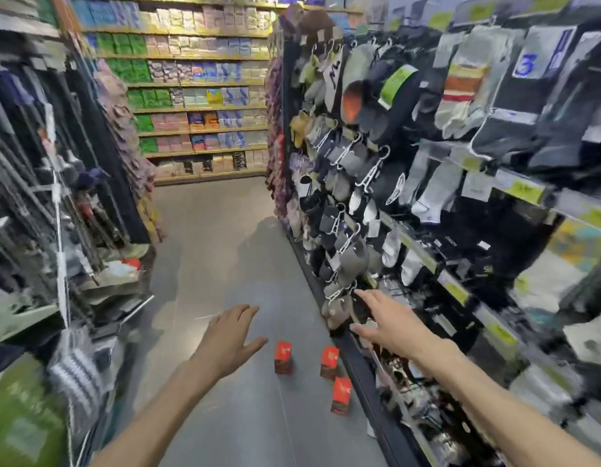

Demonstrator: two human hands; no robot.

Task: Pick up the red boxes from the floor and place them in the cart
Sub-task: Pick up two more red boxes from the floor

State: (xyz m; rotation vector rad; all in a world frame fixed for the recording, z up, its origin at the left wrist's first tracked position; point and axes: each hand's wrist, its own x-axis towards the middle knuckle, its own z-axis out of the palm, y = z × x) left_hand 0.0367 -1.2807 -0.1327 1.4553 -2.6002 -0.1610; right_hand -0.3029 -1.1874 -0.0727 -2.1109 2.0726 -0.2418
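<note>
Left rack: hanging goods line the left rack (39, 197), with a wire frame (117, 318) low beside it that may be the cart, though blur leaves this unsure.
Left hand: the left hand (230, 338) is stretched forward above the floor (218, 247), palm down, fingers spread and loosely extended, holding nothing.
Left box: the left box (283, 358) stands upright on the floor just right of the left thumb, apart from it.
Middle box: the middle box (328, 363) stands upright close to the base of the right shelving (376, 399).
Near box: the near box (341, 396) sits closest to the camera, just beside the shelving base, tilted slightly.
Handling: these look like small printed cartons, so probably light, stiff enough for a firm pinch, yet crushable if squeezed hard; the glossy faces may be a little slick.
Hold: taking each one across its two broad faces near the upper half, thumb opposite fingers, looks safest, since a tall narrow carton would tip if nudged at the top.
Right hand: the right hand (381, 320) reaches forward at the level of the lower sock display (410, 163), fingers splayed and flat, empty, well above the boxes.
Arms: both forearms are extended and bare, neither hand touching a box.
</note>
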